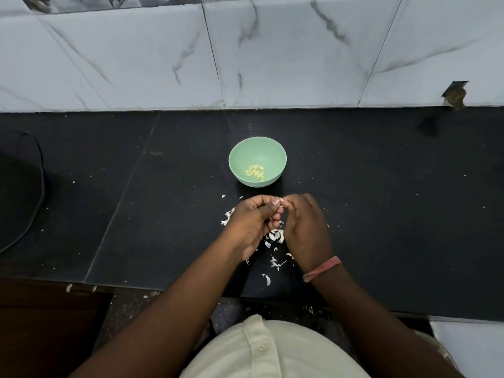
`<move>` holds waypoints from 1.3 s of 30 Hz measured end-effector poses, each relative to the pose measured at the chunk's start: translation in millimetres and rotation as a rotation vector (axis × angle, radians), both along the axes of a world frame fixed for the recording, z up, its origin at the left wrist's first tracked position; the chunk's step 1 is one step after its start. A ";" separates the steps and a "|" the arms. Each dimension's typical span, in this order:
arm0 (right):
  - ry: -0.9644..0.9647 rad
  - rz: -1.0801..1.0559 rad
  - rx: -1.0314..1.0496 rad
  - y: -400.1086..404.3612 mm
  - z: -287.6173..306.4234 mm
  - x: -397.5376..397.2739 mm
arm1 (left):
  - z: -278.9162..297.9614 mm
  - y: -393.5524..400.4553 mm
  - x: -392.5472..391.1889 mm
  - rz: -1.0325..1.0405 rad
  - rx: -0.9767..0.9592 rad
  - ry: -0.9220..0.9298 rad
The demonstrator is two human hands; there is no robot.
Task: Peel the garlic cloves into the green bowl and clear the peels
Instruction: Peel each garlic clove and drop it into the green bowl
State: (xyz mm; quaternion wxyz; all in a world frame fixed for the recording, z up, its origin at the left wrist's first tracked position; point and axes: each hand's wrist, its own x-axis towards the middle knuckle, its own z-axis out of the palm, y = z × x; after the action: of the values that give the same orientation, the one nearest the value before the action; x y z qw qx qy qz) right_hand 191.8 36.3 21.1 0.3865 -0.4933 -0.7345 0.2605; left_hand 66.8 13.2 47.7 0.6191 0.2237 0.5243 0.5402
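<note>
Pinched a small, pale, partly skinned garlic clove (281,201) between left hand (255,223) and right hand (304,230), fingertips together, near green bowl (240,156) of yellowish peeled cloves (255,171); white peels (275,236) scattered beneath.

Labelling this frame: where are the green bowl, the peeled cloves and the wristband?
green bowl (240,155): head view, bare inner wall.
peeled cloves (255,171): head view, middle of pile.
wristband (321,269): head view, middle of band.

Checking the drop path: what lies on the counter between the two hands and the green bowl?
Head view: only bare black counter between the hands and round green bowl, with two tiny white peel flecks.
</note>
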 end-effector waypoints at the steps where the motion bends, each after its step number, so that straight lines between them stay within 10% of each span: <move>1: 0.010 -0.015 -0.018 -0.1 0.1 -1.9 | -0.4 0.0 0.4 0.002 0.004 -0.002; 15: -0.068 0.019 -0.032 4.8 7.9 -6.8 | 0.6 1.7 0.2 -0.004 0.165 0.913; 27: 0.425 -0.110 -0.288 8.3 15.2 -8.4 | 3.0 6.5 -0.6 0.051 0.128 0.046; 39: 0.476 0.036 -0.419 8.7 31.8 -3.9 | 6.3 2.8 -7.2 -0.018 0.204 0.020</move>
State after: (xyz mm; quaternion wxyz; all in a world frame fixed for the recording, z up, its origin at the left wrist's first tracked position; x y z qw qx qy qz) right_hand 188.0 45.0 52.8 0.4328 -0.4744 -0.5622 0.5211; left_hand 59.5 16.0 54.0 0.5926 0.2957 0.4708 0.5828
